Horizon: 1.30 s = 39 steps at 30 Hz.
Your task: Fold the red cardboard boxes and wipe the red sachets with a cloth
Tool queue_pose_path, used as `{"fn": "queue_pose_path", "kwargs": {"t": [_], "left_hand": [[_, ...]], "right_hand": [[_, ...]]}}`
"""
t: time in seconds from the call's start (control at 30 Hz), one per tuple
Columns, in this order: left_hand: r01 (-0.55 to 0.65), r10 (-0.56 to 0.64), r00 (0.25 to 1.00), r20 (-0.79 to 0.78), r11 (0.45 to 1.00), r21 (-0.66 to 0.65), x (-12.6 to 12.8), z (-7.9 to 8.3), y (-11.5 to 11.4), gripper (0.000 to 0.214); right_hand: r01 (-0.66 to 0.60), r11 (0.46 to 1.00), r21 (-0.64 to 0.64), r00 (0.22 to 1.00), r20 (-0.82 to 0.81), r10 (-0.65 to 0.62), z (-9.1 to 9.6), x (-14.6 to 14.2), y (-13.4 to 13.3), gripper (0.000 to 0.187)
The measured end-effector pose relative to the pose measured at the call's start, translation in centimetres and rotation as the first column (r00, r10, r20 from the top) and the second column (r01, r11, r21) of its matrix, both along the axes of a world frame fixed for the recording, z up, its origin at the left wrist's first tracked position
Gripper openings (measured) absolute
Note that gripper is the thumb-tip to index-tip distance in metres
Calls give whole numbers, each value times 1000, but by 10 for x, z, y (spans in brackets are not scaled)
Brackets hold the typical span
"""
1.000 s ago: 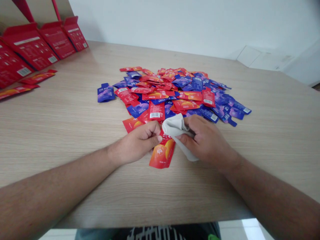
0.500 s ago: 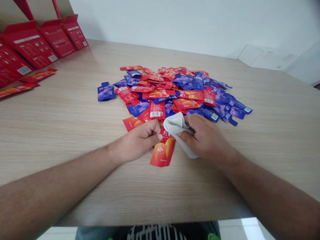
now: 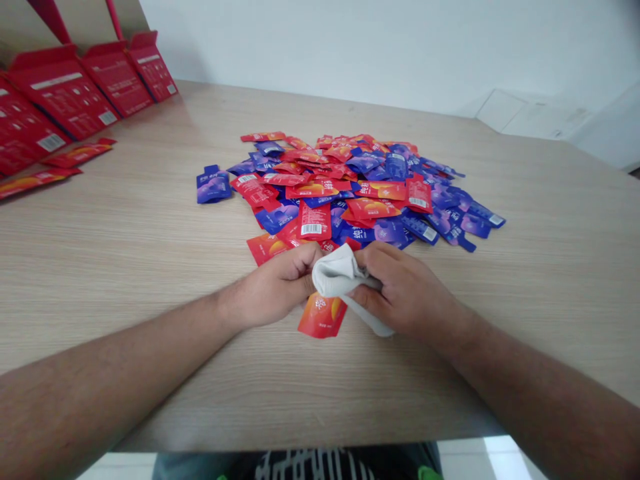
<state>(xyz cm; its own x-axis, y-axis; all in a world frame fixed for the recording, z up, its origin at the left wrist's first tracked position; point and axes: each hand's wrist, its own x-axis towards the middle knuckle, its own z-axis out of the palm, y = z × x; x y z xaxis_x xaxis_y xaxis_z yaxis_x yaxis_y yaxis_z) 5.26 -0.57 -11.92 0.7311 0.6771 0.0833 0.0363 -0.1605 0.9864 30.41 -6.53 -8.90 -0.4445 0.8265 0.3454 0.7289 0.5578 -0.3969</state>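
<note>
Lower centre, left hand (image 3: pixel 274 288): fingers curled narrow against a soft grey cloth (image 3: pixel 336 272).
Right hand (image 3: pixel 406 288): fingers closed, gripping the cloth.
Cloth: over a red-orange foil sachet (image 3: pixel 321 317), below a heap of red and blue sachets (image 3: pixel 350 193).

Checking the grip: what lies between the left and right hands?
The head view shows a pale grey cloth touching both the left hand and right hand, above a red sachet.

I've got a plain white wall (image 3: pixel 320 47) across the top of frame, white angled panels (image 3: pixel 525 113) at upper right. Light wood-grain tabletop (image 3: pixel 125 220) fills most of the view. Pale glossy floor (image 3: pixel 505 457) shows below its near edge, bottom right.
</note>
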Motion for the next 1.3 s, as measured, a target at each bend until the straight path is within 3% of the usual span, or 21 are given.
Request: {"fn": "queue_pose_path", "kwargs": {"t": [0.13,0.27,0.43,0.57,0.7,0.87,0.97,1.03,1.1,1.2,1.3], "left_hand": [[-34,35,999,11,998,-58,0,0,-1,34],[-5,6,1000,-14,1000,9,0,3,-1,32],[-29,29,1000,5,999,-30,1,1,-1,32],[11,-12,1000,9,1000,23,0,2,0,31],[-1,1,1000,6,1000,3,0,3,0,29],[-15,15,1000,-9,1000,24,0,3,-1,31],[-81,84,996,20,992,-92,0,0,-2,31],[-118,139,987,77,965,-233,2,-2,-4,34],[-103,180,971,160,911,-399,3,-1,-6,36],[-32,223,944,241,794,-606,4,5,-7,30],[96,149,953,263,676,-730,2,13,-7,16]], "right_hand": [[128,990,61,991,-36,-126,-1,1,2,17],[7,1000,-4,1000,-2,-7,1,0,0,10],[119,992,37,993,-32,-117,1,-1,0,17],[-16,1000,-10,1000,4,16,1,-2,-1,10],[108,992,60,993,-44,-105,0,-1,0,17],[20,1000,11,1000,0,-20,0,-1,0,15],[169,985,44,983,-79,-165,-3,9,12,23],[294,955,28,938,-203,-282,-5,19,23,30],[325,944,-60,871,-371,-323,-4,28,31,37],[193,947,-256,762,-568,-310,-1,33,32,48],[0,922,-388,696,-662,-278,2,27,24,57]]}}
